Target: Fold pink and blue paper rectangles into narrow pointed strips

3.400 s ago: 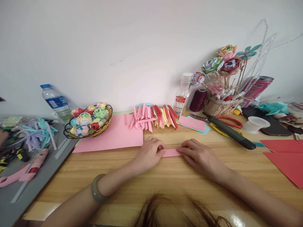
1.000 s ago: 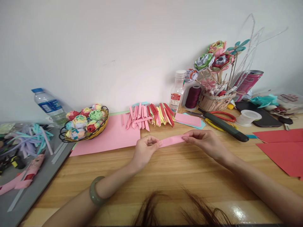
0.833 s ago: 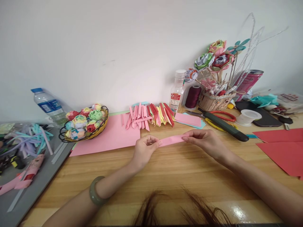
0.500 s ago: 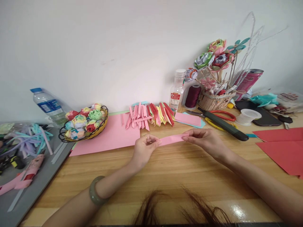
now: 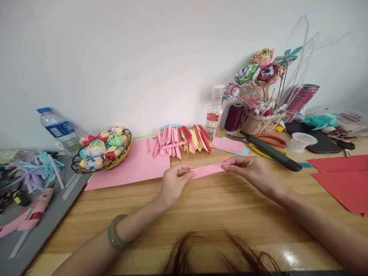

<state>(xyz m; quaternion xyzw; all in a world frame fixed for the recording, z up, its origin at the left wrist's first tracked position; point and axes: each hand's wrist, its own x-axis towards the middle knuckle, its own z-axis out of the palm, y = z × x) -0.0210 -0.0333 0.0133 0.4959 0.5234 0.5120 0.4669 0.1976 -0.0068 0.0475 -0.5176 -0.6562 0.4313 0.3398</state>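
A narrow pink paper strip (image 5: 207,170) is stretched level between my two hands, above the wooden table (image 5: 195,214). My left hand (image 5: 176,183) pinches its left end between thumb and fingers. At the other end, my right hand (image 5: 249,171) pinches the strip in the same way. Just beyond lies a pile of folded paper pieces (image 5: 169,141) in pink, red and yellow. A large pink sheet (image 5: 138,165) lies partly under that pile. Small pink paper rectangles (image 5: 228,145) rest on blue ones behind my right hand.
On the left are a basket of paper flowers (image 5: 126,155), a water bottle (image 5: 60,128) and a pink glue gun (image 5: 37,211) on a grey mat. Toward the right lie a green-handled cutter (image 5: 273,153), scissors (image 5: 268,140), a white spool (image 5: 300,142) and red sheets (image 5: 342,188).
Both hands keep hold of the pink strip in nearly the same place. The strip's face has tilted very slightly; everything else looks unmoved.
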